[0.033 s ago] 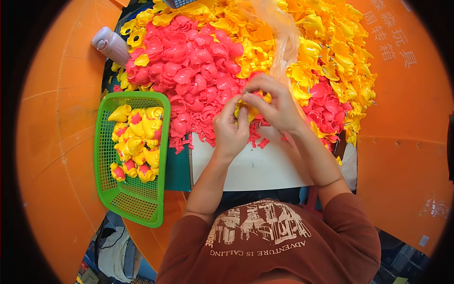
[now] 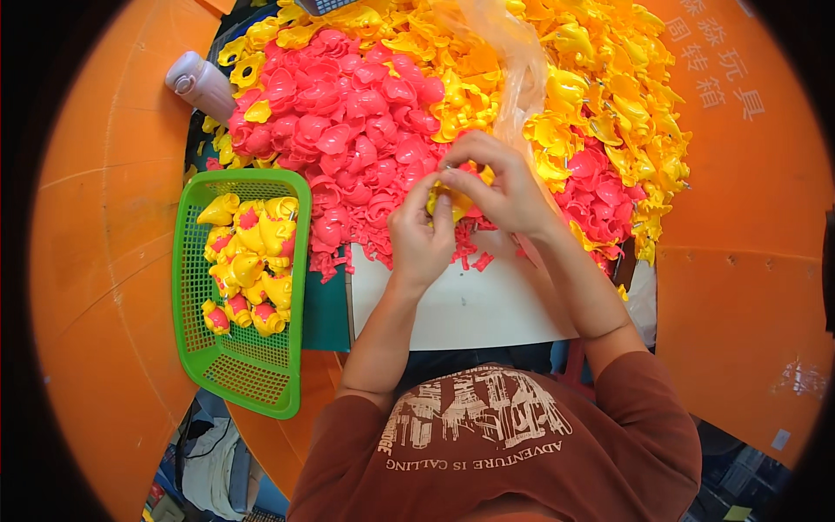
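My left hand (image 2: 421,237) and my right hand (image 2: 511,193) come together over the near edge of the heap, both closed on one small yellow plastic toy part (image 2: 456,205). Fingers cover most of this part, so its full shape is hidden. A tiny metallic glint shows between the fingertips at its top. Just beyond my hands lies a large pile of pink plastic shell pieces (image 2: 348,113). Below them is a white board (image 2: 461,304). To the left, a green basket (image 2: 300,348) holds several yellow toy figures (image 2: 248,265) with pink patches.
Yellow plastic shells (image 2: 609,70) are heaped at the back and right, with more pink pieces (image 2: 596,200) among them. A clear plastic bag (image 2: 522,78) runs between the heaps. At the back left leans a pale lilac bottle (image 2: 204,87). Orange panels (image 2: 739,304) stand on both sides.
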### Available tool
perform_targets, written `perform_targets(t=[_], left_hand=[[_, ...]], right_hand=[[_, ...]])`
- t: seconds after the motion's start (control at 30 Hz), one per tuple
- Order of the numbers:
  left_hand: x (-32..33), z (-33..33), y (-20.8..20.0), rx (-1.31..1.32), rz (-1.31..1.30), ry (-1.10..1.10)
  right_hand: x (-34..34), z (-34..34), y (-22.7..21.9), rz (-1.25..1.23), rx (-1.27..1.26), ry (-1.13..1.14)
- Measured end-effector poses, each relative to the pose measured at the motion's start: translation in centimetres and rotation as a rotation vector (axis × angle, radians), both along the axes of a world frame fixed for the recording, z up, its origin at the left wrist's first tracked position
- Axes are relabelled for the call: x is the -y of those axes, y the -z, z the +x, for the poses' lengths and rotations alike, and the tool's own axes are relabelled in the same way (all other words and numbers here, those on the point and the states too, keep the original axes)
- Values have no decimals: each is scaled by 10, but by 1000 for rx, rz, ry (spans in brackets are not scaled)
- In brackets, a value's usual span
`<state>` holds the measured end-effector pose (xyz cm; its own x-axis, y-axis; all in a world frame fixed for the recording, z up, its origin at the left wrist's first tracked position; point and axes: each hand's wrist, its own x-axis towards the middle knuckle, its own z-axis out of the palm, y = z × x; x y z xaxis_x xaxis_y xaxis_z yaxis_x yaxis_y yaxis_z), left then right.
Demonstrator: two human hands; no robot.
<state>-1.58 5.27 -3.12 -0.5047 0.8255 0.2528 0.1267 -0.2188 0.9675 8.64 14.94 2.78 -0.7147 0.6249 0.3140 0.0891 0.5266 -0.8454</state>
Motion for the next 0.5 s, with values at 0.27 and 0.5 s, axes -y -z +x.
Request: perform_targets(t=[0.27,0.5], left_hand=[[-4,-34,-10,622,7,-72],[1,-47,-12,885,81,-112]], right_hand=[[-19,-6,10,49,-138,285],[31,34,35,528,565,157]])
